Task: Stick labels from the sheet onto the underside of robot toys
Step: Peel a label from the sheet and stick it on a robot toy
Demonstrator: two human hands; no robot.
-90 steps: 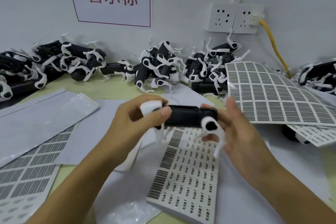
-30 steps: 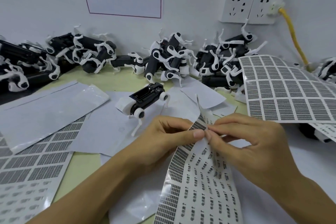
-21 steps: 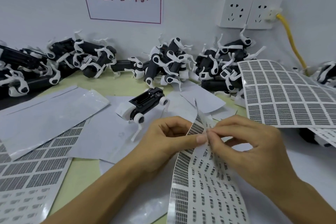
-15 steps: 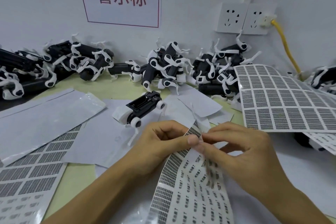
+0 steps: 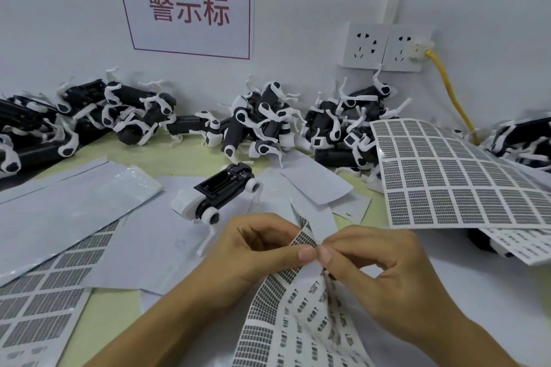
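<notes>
left hand (image 5: 253, 250) pinching, right hand (image 5: 378, 271) pinching, thumbs touching

**Access and obstructions**

Toy heap (image 5: 268, 122) runs along the wall, blocking the rear of the worktop (image 5: 190, 158). One toy (image 5: 217, 197) lies apart, on its back; open passage separates it from both hands. Large label sheet (image 5: 465, 179) overhangs the right side. Loose sheets (image 5: 59, 211) lie flat at left.

A red-lettered wall sign (image 5: 190, 7) is hanging well beyond the hands, a yellow cable (image 5: 450, 89) is trailing from sockets (image 5: 384, 46) far right.
</notes>
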